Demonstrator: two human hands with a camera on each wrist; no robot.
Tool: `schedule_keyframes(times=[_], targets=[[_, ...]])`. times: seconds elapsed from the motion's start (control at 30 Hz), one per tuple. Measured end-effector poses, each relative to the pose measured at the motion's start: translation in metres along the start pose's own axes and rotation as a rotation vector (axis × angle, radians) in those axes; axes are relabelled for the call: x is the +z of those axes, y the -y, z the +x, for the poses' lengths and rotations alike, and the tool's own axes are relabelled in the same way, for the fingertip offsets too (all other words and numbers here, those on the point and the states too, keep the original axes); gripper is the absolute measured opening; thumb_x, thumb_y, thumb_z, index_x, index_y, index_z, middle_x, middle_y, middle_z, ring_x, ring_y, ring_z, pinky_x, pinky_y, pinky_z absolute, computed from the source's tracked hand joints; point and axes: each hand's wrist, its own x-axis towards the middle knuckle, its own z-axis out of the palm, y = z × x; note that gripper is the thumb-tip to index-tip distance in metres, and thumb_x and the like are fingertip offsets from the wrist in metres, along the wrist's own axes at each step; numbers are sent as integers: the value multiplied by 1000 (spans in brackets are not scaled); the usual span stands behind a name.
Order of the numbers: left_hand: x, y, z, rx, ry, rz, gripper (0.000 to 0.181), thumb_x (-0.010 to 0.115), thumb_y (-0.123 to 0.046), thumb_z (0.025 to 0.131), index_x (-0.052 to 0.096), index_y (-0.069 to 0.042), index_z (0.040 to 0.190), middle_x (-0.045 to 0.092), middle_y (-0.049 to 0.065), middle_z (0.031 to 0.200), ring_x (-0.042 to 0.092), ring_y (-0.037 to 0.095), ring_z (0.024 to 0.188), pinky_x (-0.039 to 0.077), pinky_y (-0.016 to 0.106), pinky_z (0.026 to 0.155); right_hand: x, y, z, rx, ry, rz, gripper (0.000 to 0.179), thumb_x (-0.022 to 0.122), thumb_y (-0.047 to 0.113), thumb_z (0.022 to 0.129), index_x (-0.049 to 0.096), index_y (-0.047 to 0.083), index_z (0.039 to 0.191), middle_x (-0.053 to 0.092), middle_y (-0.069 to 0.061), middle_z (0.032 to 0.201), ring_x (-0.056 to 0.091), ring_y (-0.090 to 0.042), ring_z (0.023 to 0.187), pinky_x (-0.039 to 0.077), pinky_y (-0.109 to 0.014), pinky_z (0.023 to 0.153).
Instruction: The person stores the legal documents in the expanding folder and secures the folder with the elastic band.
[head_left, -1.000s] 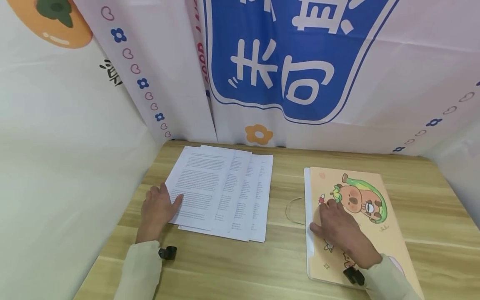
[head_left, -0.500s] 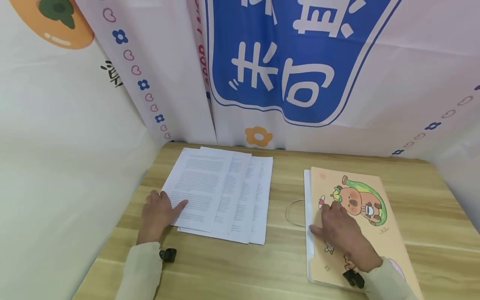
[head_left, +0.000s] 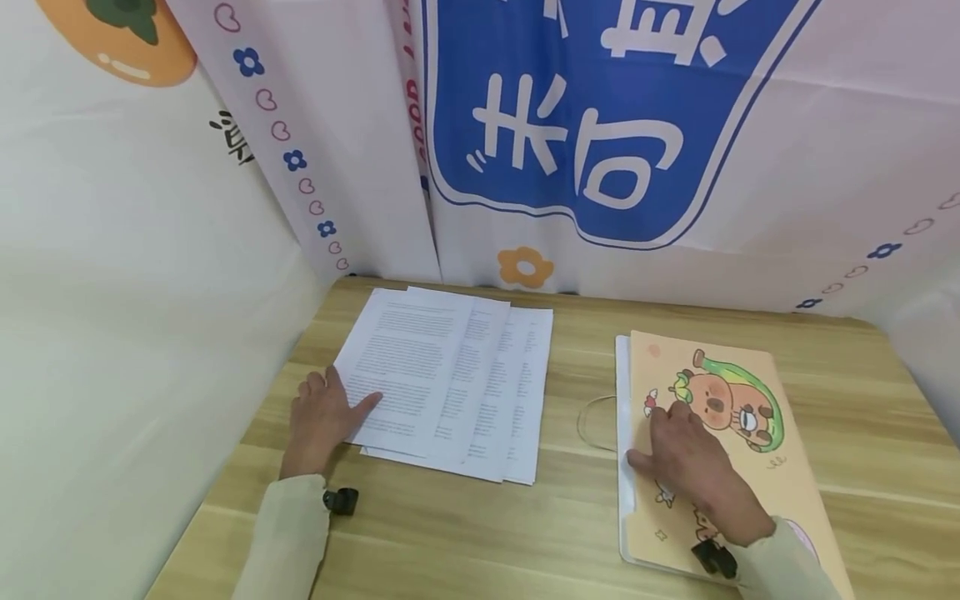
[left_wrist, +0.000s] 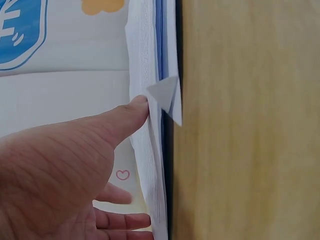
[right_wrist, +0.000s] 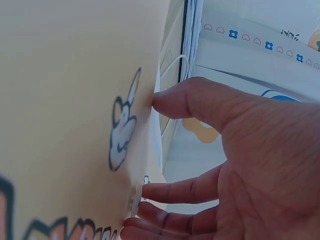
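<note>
Across the left half of the wood-grain tabletop (head_left: 465, 542), a loosely fanned stack of printed sheets (head_left: 442, 383), under the thumb of the left hand (head_left: 318, 421); fingers relaxed and apart along the left edge, with no firm pinch visible. Well apart on the right, a capybara-printed document folder (head_left: 765, 479), lying flat beneath the right hand (head_left: 686, 458); fingers nearly straight against the cover, thumb by the left edge, nothing gripped as far as can be told. Likeliest trouble, as a judgement: further slipping of the loose sheets from an uneven sideways push, with no clip or binding in sight; worse creasing at the turned-up paper corner (left_wrist: 164, 95) from rough squaring; snagging on the thin cord loop (head_left: 579, 427) beside the folder; a bent cover edge from too much thumb pressure. As for writing: on the blue backdrop panel (head_left: 566, 92), large white Chinese characters set askew, 可 readable and 未 probable; alongside, red lettering (head_left: 412, 96) half lost in a fold; on the sheets, dense lines too small to read; low on the cover, cartoon lettering (right_wrist: 60, 231) only partly showing; no legible brand.
</note>
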Motion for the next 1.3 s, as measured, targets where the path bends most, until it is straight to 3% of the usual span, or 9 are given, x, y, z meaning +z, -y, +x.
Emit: schedule_keyframes(times=[0.1, 0.27, 0.4, 0.57, 0.7, 0.9, 1.3], targets=[[-2, -1, 0, -8, -3, -21, 103, 66, -54, 95, 24, 25, 146, 37, 47, 129, 38, 59, 121, 37, 68, 96, 0, 0, 0, -3, -5, -2, 55, 77, 27, 81, 57, -17, 108, 46, -20, 88, 46, -29, 73, 42, -37, 53], [-4, -1, 0, 6, -20, 17, 91, 68, -54, 94, 44, 27, 127, 45, 38, 113, 46, 50, 103, 43, 60, 82, 2, 1, 0, 1, -18, -14, 54, 77, 27, 80, 57, -17, 104, 45, -20, 87, 46, -30, 72, 42, -37, 53], [-2, -1, 1, 19, -37, 35, 85, 68, -55, 93, 51, 25, 117, 47, 34, 107, 47, 45, 96, 44, 56, 77, 2, 0, -1, 0, -26, -19, 54, 77, 26, 80, 57, -17, 105, 46, -21, 88, 46, -30, 72, 42, -38, 53], [1, 2, 3, 20, -24, 20, 93, 68, -56, 93, 44, 28, 127, 44, 38, 115, 45, 49, 103, 44, 59, 80, 2, -1, -1, -3, -17, -16, 55, 77, 27, 81, 57, -17, 107, 47, -22, 89, 46, -30, 73, 42, -38, 54], [0, 7, 8, 13, 21, -16, 104, 69, -61, 90, 37, 27, 134, 38, 40, 120, 38, 51, 109, 38, 62, 87, 2, 0, 0, -8, -26, -17, 55, 78, 27, 81, 57, -17, 107, 47, -22, 89, 46, -30, 73, 42, -38, 53], [-5, 10, 17, -7, 63, -48, 113, 75, -66, 82, 37, 28, 133, 34, 33, 114, 34, 47, 105, 35, 60, 88, 0, 0, 2, -3, -18, -16, 57, 80, 27, 82, 57, -18, 110, 48, -22, 90, 47, -30, 73, 43, -38, 53], [-11, 5, 15, -24, 80, -66, 113, 77, -63, 82, 36, 29, 133, 35, 38, 121, 38, 49, 107, 38, 60, 87, -1, 5, 3, 52, 22, 4, 57, 78, 25, 82, 56, -19, 110, 47, -26, 93, 48, -33, 71, 44, -39, 51]])
